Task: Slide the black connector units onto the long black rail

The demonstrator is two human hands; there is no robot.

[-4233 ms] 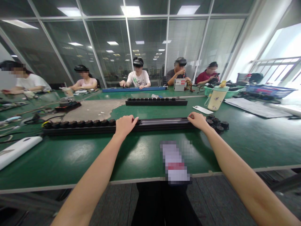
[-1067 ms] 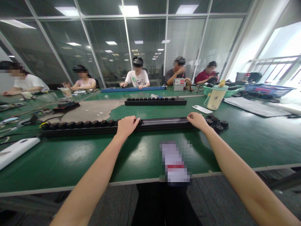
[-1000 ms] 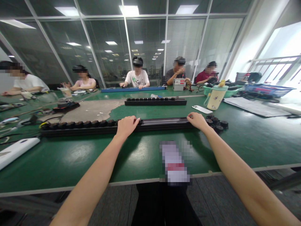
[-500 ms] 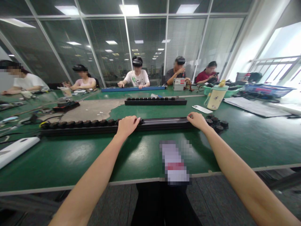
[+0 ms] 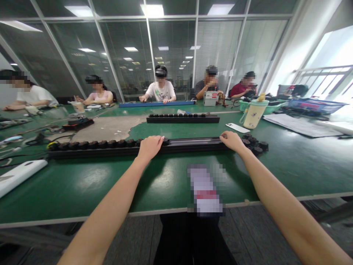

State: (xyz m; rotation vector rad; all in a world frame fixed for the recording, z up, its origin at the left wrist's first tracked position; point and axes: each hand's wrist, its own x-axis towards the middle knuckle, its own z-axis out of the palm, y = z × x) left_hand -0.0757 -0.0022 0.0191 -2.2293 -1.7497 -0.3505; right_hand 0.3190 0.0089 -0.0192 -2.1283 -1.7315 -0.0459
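A long black rail (image 5: 193, 148) lies lengthwise across the green table, with a row of round black knob-like parts (image 5: 103, 144) along its left portion. My left hand (image 5: 149, 148) is curled over the rail near the right end of that row, its fingertips beside one round part (image 5: 166, 141). My right hand (image 5: 231, 140) is closed in a pinch at the rail's right portion. Between my hands the rail's channel shows bare and shiny. Several loose round black parts (image 5: 257, 150) lie just right of my right hand. My fingers hide exactly what each hand grips.
A blurred-out phone-like object (image 5: 205, 191) lies near the table's front edge (image 5: 154, 212). Farther back are a second black rail (image 5: 182, 120), a white phone (image 5: 237, 127) and a yellow cup (image 5: 253, 114). A white object (image 5: 23, 176) lies left. Several people sit across the table.
My left hand's fingertips have shifted slightly, and the round part beside them shows more fully. My right hand stays at the same place on the rail.
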